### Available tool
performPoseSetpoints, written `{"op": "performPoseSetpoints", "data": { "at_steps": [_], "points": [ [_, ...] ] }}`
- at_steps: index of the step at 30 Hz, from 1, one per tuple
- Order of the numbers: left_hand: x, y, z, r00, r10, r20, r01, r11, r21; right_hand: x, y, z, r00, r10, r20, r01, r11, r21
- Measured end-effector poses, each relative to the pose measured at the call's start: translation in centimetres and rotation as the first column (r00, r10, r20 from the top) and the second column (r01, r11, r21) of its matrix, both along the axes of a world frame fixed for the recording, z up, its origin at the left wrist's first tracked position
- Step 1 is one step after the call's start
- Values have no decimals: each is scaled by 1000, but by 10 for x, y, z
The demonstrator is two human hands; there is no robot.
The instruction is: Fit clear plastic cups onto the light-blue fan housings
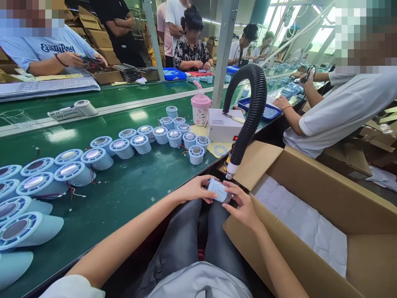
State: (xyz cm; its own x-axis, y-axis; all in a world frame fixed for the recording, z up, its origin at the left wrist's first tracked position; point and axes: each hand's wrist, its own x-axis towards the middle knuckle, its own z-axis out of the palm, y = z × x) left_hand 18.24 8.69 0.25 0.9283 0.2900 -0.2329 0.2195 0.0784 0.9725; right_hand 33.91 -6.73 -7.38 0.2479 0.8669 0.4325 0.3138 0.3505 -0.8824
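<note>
Between my two hands, above my lap, is a light blue cylindrical housing (pixel 218 190) lying on its side. My left hand (pixel 198 189) grips its left end with thumb and fingers. At the other end, my right hand (pixel 241 203) has its fingers closed around the darker rim. Just above the housing hangs the metal nozzle (pixel 230 171) of a black corrugated hose (pixel 262 95). To the left, many similar blue housings (pixel 122 147) stand on the green bench, several with thin coloured wires trailing out.
A large open carton (pixel 313 165) with white padding stands at my right. On the green bench (pixel 124 190) are a pink cup (pixel 201 109), a white box-shaped device (pixel 221 128) and a loose blue ring (pixel 220 150). A metal post (pixel 226 49) rises behind. Other people work around the line.
</note>
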Motion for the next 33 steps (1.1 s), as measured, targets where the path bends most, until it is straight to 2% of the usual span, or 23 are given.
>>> {"op": "performPoseSetpoints", "data": {
  "at_steps": [5, 8, 10, 13, 18, 21, 24, 28, 33],
  "points": [
    [-24, -24, -4, 996, 35, 82, -32, 999, -38, -7, -25, 27, 995, 10, 102, -9, 1000, -8],
    [-39, -41, -1, 990, 51, 129, -44, 998, -52, -14, -39, 44, 981, 44, 190, -37, 999, -40],
    [-48, -49, 3, 989, 43, 145, -40, 999, -23, -18, -45, 52, 978, 87, 188, -73, 994, -79],
    [-57, -57, 8, 988, 25, 152, -27, 1000, 10, -24, -52, 58, 980, 140, 141, -123, 985, -120],
    [-67, -64, 11, 983, 20, 182, -30, 998, 51, -32, -61, 63, 970, 140, 198, -120, 987, -110],
    [-71, -68, 15, 985, 2, 172, -15, 997, 77, -37, -66, 67, 980, 141, 143, -122, 984, -132],
    [-73, -71, 21, 976, -24, 216, -12, 986, 165, -42, -69, 74, 986, 152, 73, -136, 973, -187],
    [-76, -70, 24, 942, -99, 320, -4, 952, 306, -47, -71, 83, 986, 157, -57, -167, 949, -269],
    [-80, -70, 23, 926, -135, 354, -28, 907, 421, -50, -73, 89, 959, 152, -239, -233, 903, -361]
  ]
}}
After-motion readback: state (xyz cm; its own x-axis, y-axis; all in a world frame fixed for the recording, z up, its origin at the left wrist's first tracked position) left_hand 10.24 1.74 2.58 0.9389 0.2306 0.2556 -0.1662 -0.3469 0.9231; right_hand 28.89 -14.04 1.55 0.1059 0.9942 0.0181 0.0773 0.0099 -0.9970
